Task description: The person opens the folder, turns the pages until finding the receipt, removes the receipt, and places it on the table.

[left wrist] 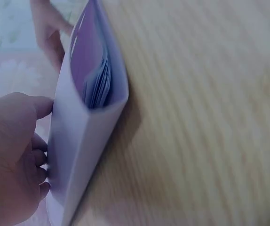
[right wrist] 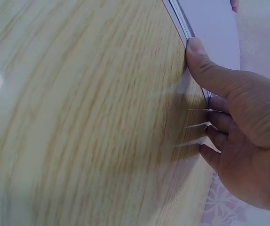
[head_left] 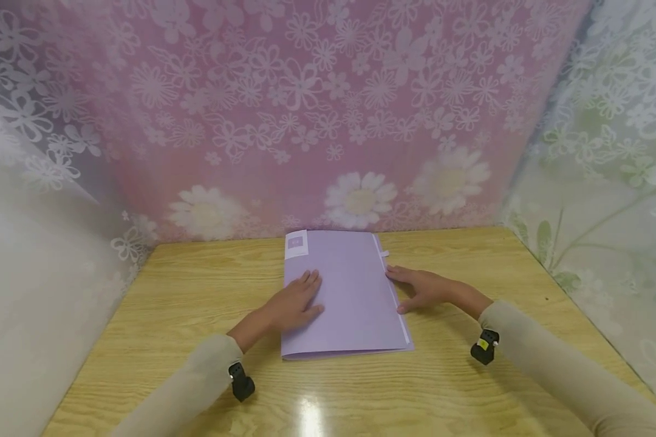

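Note:
A light purple document folder (head_left: 355, 291) lies closed on the wooden table, with a white label (head_left: 296, 250) at its far left corner and a small tab (head_left: 384, 254) on its right side. My left hand (head_left: 295, 304) rests on the cover near the spine, fingers spread. Thumb and fingers of my right hand (head_left: 427, 287) touch the folder's right edge, where layered page edges show in the right wrist view. From the left wrist, the near end gapes slightly and several sheets (left wrist: 99, 84) show inside.
The wooden table (head_left: 208, 291) reaches back to a pink flowered backdrop (head_left: 306, 139). Pale patterned cloth hangs along the left (head_left: 44, 267) and right (head_left: 618, 243) sides. Each sleeve carries a small black wrist camera, one on the left (head_left: 242, 382) and one on the right (head_left: 484, 348).

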